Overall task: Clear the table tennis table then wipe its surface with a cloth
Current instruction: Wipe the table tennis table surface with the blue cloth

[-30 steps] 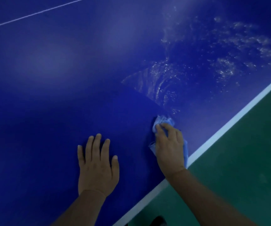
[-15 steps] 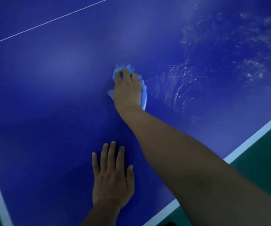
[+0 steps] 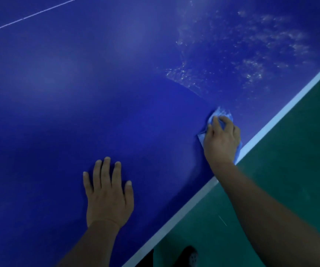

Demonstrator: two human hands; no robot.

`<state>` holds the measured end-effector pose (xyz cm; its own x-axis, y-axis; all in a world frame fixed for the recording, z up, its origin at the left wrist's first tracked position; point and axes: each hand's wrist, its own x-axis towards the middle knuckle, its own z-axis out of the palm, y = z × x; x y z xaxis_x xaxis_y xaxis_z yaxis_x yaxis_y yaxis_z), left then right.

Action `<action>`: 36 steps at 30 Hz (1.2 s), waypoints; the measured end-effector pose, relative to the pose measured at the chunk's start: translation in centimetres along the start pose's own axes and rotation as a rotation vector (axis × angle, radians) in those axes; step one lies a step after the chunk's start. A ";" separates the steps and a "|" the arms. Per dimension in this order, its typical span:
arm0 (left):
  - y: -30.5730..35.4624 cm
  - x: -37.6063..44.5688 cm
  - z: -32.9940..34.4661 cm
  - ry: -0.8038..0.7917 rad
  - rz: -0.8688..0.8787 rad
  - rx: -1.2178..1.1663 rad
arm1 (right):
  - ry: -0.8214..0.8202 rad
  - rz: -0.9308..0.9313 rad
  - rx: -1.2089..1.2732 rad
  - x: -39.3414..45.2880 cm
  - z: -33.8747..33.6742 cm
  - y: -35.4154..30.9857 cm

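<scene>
Right hand [image 3: 221, 141]: back near the white side edge [image 3: 282, 112] of the table tennis table [image 3: 78, 93], having been stretched far out toward the middle of the surface half a second ago; it sits about where it was a second ago. Fingers curled over a bunched light blue cloth [image 3: 220, 114], pressing it to the tabletop; cloth shows beyond the fingertips and at both sides of the palm, its near corner reaching the edge stripe. Forearm, which crossed the tabletop half a second ago, now runs in from the lower right over the floor and the table edge. Left hand [image 3: 108, 195]: flat on the blue surface, fingers straight and close together, thumb set apart, holding nothing; placement little changed across the three frames. Wet patch [image 3: 232, 54]: pale speckled droplets and streaks on the far right of the surface, beyond the cloth; its curved near border ends just above the cloth. The surface between the hands and to the left is darker and even in tone. Thin white centre line [image 3: 30, 16]: upper left, well apart from both hands. Green floor [image 3: 290, 180]: right and lower right of the table. Dark shoe [image 3: 190, 257]: partly visible at the bottom edge, on the floor beside the table; details unclear.
</scene>
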<state>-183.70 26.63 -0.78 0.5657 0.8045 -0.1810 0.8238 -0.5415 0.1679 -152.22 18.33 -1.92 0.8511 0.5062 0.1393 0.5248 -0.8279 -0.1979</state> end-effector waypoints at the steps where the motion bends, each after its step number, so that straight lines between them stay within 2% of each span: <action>1: 0.0 -0.1 0.0 0.007 0.002 -0.004 | 0.026 0.018 0.000 -0.4 -0.4 1.6; 4: 0.1 -0.2 -0.1 0.020 0.000 -0.008 | 0.119 0.039 -0.005 -0.9 -1.8 6.2; 5: 0.2 -0.2 -0.2 0.025 -0.001 -0.008 | 0.100 0.068 -0.008 -0.8 -2.5 7.8; 9: 0.3 -0.3 -0.3 0.049 -0.005 -0.027 | -0.190 0.259 -0.249 0.8 -5.0 13.7; 10: 0.3 -0.2 -0.3 0.054 -0.006 -0.033 | -0.180 0.305 -0.252 1.1 -5.5 14.0; 12: 0.4 -0.3 -0.4 0.061 -0.006 -0.042 | -0.017 0.286 -0.078 1.4 -6.1 12.9; 14: 0.5 -0.3 -0.4 0.060 -0.010 -0.043 | 0.087 0.160 0.268 1.2 -6.2 9.3; 16: 0.5 -0.4 -0.5 0.054 -0.014 -0.042 | 0.062 -0.021 0.442 0.1 -5.7 4.8; 18: 0.5 -0.4 -0.5 0.050 -0.018 -0.042 | -0.024 -0.169 0.385 -2.4 -4.0 0.6; 20: 0.5 -0.3 -0.5 0.050 -0.020 -0.036 | -0.032 -0.286 0.219 -5.1 -2.3 -3.0; 23: 0.4 -0.3 -0.3 0.049 -0.021 -0.040 | -0.022 -0.623 0.159 -5.3 -1.2 -4.0; 24: 0.3 -0.2 -0.3 0.048 -0.020 -0.043 | -0.005 -0.678 0.159 -4.1 -1.2 -3.5; 25: 0.3 -0.2 -0.2 0.051 -0.018 -0.047 | -0.004 -0.654 0.157 -2.7 -1.5 -2.9; 26: 0.2 -0.2 -0.2 0.054 -0.017 -0.051 | -0.011 -0.553 0.144 -1.4 -1.8 -2.4; 29: 0.2 -0.3 -0.1 0.059 -0.013 -0.051 | -0.028 -0.059 0.107 0.0 -1.5 -2.2; 30: 0.2 -0.3 -0.1 0.058 -0.012 -0.049 | -0.049 -0.040 0.075 -0.8 -1.4 -3.3; 31: 0.2 -0.2 -0.1 0.057 -0.014 -0.048 | -0.077 -0.143 0.024 -2.1 -1.0 -4.7; 34: 0.1 -0.3 0.0 0.056 -0.017 -0.041 | -0.138 -0.649 0.032 -5.9 -0.1 -8.0; 36: 0.1 -0.2 0.1 0.058 -0.009 -0.036 | -0.066 -0.734 0.073 -5.0 0.0 -6.7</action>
<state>-183.75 26.40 -0.85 0.5544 0.8226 -0.1266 0.8264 -0.5260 0.2011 -159.94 21.35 -1.25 0.2789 0.9388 0.2023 0.9569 -0.2539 -0.1410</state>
